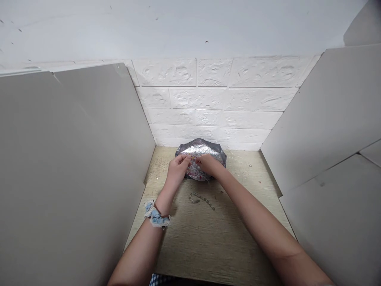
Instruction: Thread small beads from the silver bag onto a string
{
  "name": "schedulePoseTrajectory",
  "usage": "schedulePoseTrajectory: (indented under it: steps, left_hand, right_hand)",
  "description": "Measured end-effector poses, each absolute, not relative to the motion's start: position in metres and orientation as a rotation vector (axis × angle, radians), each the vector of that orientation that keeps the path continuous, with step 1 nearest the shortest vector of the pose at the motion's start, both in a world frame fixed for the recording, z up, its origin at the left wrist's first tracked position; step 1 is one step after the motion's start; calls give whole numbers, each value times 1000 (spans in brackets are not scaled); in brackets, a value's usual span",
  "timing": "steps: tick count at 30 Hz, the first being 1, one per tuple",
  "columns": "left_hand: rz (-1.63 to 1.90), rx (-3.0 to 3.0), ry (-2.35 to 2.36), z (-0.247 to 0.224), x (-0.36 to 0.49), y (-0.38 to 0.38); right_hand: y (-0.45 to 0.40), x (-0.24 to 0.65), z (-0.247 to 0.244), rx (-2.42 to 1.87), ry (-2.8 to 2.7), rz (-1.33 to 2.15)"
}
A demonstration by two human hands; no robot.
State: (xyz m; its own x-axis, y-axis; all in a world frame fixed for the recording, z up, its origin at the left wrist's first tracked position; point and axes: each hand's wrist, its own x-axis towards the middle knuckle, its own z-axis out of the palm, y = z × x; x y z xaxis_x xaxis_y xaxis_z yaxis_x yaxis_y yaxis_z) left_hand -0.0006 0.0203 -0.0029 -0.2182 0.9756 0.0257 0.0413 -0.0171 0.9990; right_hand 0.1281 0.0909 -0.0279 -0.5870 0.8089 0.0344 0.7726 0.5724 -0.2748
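Observation:
A pouch with a shiny silver lining [200,147] sits at the back of the table, its mouth spread wide. Small clear, red and pink beads [197,174] fill it. Over its left part, my left hand [178,165] pinches thumb and forefinger together. My right hand [208,163] is above the right part of the beads, fingers curled in and pressed together. Whatever either hand holds is too small to name. A short strand of pale greenish beads [204,199] lies curved on the table in front of the pouch.
The wooden table [202,238] meets a white brick-patterned wall [208,99] behind the pouch. Tall grey panels rise on the left [74,159] and right [324,131]. A few tiny loose bits [259,182] lie on the tabletop. A blue scrunchie [156,215] circles my left wrist.

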Motion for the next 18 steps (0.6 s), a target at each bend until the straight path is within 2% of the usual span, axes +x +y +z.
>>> schedulePoseTrajectory:
  steps: [18]
  left_hand:
    - [1415,1192,1407,-5,-2,21]
  right_hand:
    - [84,123,-33,-1327,-2754,196]
